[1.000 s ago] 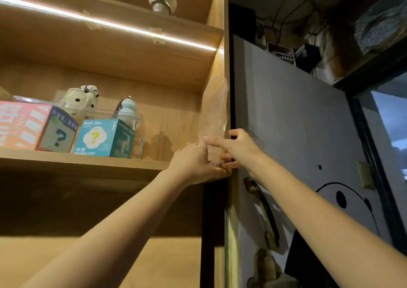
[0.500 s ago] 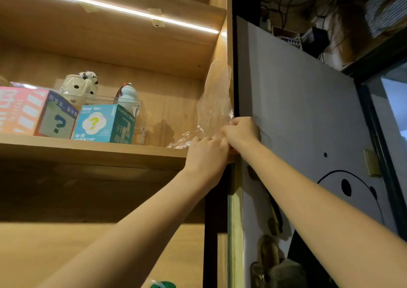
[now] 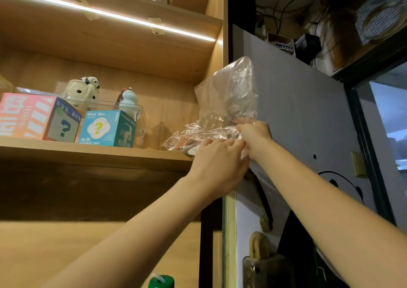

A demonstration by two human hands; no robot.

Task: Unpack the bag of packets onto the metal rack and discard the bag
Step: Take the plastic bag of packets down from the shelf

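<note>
Bag point(image 3: 229, 102) pulled outward beside "Blind Box" carton point(image 3: 108, 129)

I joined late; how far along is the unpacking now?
Nothing looks done. Both hands, left hand and right hand, grip the clear bag at the wooden shelf edge, contents inside. Left: unpacking onto a rack, not in view, and discarding the bag.

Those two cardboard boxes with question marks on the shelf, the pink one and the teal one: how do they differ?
The pink box looks bigger than the teal box and sits farther left, partly cut off by the picture's edge. The pink box has white stripes and a dark question mark on a grey-green side; the teal box has a yellow question mark on a white patch and reads "Blind Box". Both stand upright on the same wooden shelf, each turned with a corner toward the camera.
</note>
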